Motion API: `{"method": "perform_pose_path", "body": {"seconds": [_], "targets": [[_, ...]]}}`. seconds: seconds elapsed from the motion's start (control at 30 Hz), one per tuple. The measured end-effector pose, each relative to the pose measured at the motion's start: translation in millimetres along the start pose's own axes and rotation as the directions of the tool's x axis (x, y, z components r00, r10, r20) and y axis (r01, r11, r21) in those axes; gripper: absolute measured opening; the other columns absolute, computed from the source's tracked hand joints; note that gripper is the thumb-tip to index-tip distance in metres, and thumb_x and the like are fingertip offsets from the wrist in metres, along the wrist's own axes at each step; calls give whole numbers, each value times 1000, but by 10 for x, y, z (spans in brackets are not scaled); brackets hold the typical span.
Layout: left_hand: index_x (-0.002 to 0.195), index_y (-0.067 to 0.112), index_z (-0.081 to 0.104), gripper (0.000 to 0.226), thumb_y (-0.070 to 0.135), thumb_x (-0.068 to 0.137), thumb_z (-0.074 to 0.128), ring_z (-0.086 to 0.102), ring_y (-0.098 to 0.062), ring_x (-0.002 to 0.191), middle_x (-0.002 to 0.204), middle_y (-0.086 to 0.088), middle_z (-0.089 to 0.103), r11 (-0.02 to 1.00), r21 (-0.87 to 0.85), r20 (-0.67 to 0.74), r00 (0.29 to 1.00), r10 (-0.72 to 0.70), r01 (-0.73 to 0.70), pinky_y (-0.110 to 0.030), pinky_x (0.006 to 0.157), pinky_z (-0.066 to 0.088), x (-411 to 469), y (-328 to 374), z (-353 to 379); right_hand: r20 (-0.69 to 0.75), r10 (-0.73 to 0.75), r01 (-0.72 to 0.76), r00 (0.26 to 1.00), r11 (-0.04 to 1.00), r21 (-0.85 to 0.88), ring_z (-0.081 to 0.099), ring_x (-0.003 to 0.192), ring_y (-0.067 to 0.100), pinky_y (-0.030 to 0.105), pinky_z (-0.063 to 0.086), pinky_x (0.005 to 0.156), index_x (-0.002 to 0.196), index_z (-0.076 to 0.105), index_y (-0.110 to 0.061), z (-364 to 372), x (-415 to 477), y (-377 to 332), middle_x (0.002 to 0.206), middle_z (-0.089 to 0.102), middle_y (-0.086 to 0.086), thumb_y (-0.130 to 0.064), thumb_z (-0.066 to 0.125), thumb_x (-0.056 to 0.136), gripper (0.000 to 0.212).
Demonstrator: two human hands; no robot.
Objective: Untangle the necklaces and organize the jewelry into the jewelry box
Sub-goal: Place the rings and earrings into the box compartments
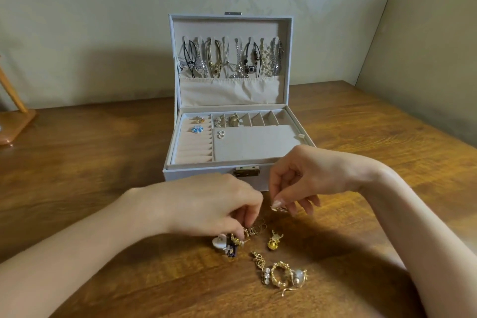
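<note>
Left hand (206,204) on tangle (251,231), trinket (279,208) in right hand (307,175)

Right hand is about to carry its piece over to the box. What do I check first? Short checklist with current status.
1. Hold of the right hand on the small piece: ok, pinched at the fingertips.
2. Kind of piece, ring or earring: cannot tell, too small.
3. Is the jewelry box open, lid upright: ok.
4. Free ring slots: ok, lower rows bare.
5. Is the left hand clear of the gold chain: not ok, its fingers pinch it.
</note>
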State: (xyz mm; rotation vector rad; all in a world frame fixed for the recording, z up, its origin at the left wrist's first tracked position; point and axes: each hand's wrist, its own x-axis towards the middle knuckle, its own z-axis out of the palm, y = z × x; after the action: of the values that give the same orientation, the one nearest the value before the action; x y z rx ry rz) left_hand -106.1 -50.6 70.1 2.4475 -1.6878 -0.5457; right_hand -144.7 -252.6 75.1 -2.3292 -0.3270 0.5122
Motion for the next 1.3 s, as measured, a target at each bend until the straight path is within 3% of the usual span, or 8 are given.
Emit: {"method": "perform_pose_path", "body": {"seconds": [0.1,0.27,0.4,0.57,0.83,0.93,1.07,1.3], "targets": [[85,26,52,12,22,88,63,55,-1,75,86,10,60,995,-88,5,999,-45,45,-14,64,43,5,-54,-10,57,-16,13,998,998,62,64,55,21,25,50,50,89,66,-2,-15,-6,17,70,70,12,-12,68,85,11],[87,15,58,4,14,90,60,57,-2,46,59,8,62,953,-251,-6,984,-176,169,-16,51,48,-66,-115,-125,115,-73,55,991,987,153,68,61,26,29,53,52,91,64,0,-50,-18,46,78,71,19,-9,65,87,10],[85,16,58,6,15,91,59,60,-7,44,65,-2,68,944,-261,-56,973,-223,201,-21,51,52,-170,-194,-262,121,-102,78,987,980,185,69,65,29,30,55,54,90,62,-4,-60,-10,63,84,72,19,-11,61,89,7],[84,18,59,6,17,90,61,64,-11,48,70,-1,70,938,-265,-109,960,-258,222,-25,54,55,-249,-240,-371,153,-101,70,983,978,198,70,75,34,39,58,64,94,55,-1,-43,-4,76,99,71,20,-9,58,90,9],[85,8,58,11,17,90,61,59,-12,43,64,-5,70,896,-197,166,915,-368,397,-19,50,48,-255,-240,-302,131,-103,80,986,982,172,69,75,32,37,58,66,92,57,8,-64,-11,109,89,68,23,-3,63,86,14],[86,11,56,9,18,90,60,58,-8,42,57,2,66,900,-208,175,920,-351,383,-20,52,49,-215,-222,-266,131,-145,117,981,972,205,70,73,30,36,58,61,88,55,3,-58,-8,97,98,69,21,0,60,88,6],[88,12,56,9,20,91,60,58,-8,42,62,-1,68,908,-229,151,934,-324,352,-21,53,49,-176,-206,-223,127,-192,158,973,959,237,65,52,21,26,53,46,84,49,0,-59,-11,93,101,70,19,4,57,89,11],[86,16,56,9,22,93,56,58,-7,43,68,-3,71,911,-244,106,943,-317,333,-23,57,50,-160,-204,-227,84,-205,168,975,932,322,71,68,30,29,57,57,84,52,1,-61,16,117,89,67,29,2,59,86,7]]}}
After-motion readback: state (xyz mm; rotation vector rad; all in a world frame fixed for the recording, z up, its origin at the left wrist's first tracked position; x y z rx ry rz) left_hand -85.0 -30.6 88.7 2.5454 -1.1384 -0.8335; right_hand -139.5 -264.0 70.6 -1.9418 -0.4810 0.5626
